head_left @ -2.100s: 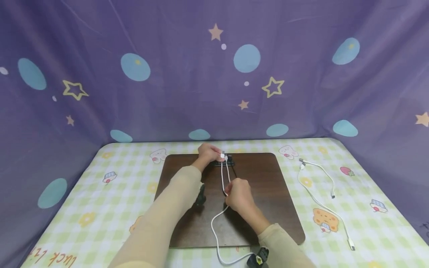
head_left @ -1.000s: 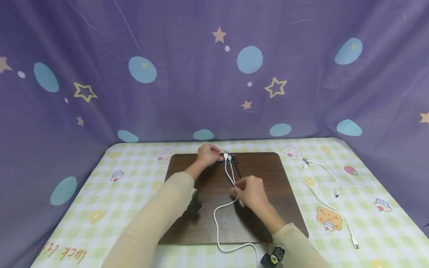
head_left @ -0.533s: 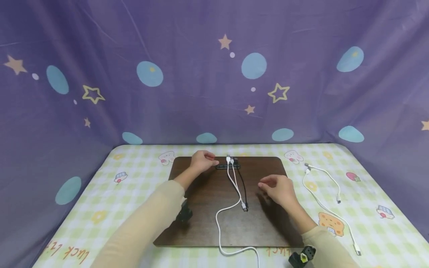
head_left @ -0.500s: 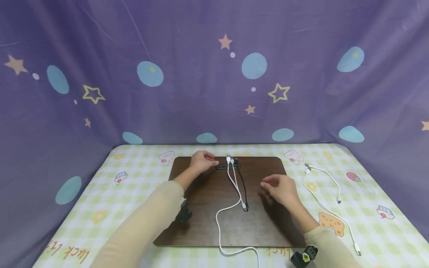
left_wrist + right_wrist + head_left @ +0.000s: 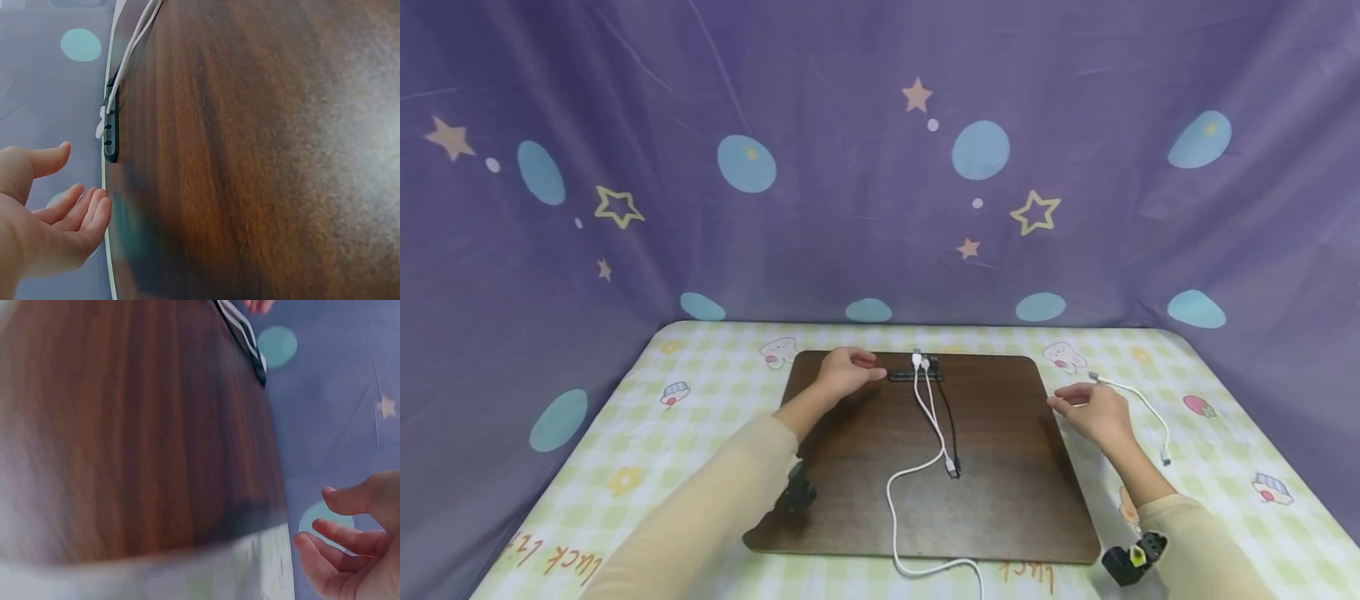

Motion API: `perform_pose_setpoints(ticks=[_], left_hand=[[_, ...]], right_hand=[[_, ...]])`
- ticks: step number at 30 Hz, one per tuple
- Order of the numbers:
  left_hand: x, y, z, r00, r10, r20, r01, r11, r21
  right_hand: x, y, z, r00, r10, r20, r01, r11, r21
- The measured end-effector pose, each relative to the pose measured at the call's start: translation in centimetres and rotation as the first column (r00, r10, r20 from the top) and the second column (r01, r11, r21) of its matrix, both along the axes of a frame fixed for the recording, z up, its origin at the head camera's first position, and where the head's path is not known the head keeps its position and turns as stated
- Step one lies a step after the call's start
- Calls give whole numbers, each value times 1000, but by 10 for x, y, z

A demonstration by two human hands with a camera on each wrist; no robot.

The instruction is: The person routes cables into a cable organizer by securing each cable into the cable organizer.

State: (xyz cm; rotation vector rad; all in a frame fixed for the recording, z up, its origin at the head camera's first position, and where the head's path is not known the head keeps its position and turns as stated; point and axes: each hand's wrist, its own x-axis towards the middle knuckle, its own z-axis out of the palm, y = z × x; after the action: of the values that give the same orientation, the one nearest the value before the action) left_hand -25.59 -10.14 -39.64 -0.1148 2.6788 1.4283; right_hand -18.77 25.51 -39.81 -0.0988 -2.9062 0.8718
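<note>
My left hand (image 5: 847, 372) hovers just left of a black cable organizer strip (image 5: 914, 376) at the board's far edge, fingers loosely bent, holding nothing. Two white cables (image 5: 934, 425) and a black cable (image 5: 952, 417) sit in the strip and trail toward me. In the left wrist view, empty slots show on the near end of the strip (image 5: 111, 144). My right hand (image 5: 1097, 408), empty with thumb and fingers apart, is over the board's right edge beside a short white cable (image 5: 1142, 400). The longer white cable there is hidden behind my right hand and arm.
The brown wooden board (image 5: 1000, 500) lies on a checkered tablecloth (image 5: 647, 450). One white cable runs over the board's front edge. A purple curtain (image 5: 820, 233) stands behind and at both sides of the table.
My right hand has let go of the cables on the board and moved right, past the board's edge. My left hand has drawn slightly left, away from the strip.
</note>
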Motion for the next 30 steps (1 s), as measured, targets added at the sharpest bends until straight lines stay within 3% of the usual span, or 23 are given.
perform_pose_setpoints(ticks=[8,17,22,30], left_hand=[[10,-1,6,999,-13,37,11,999,35],[16,0,6,998,-24,50,20,997,79],[20,1,8,998,-32,61,26,994,104],[25,6,10,996,-62,66,53,990,131]], right_hand=[[-12,33,-1,989,-88,120,82,995,51],[-24,52,-6,951,-130,280,139,990,-13],[-28,56,-9,937,-150,316,162,987,-10],[-36,57,-16,927,-202,317,179,979,99]])
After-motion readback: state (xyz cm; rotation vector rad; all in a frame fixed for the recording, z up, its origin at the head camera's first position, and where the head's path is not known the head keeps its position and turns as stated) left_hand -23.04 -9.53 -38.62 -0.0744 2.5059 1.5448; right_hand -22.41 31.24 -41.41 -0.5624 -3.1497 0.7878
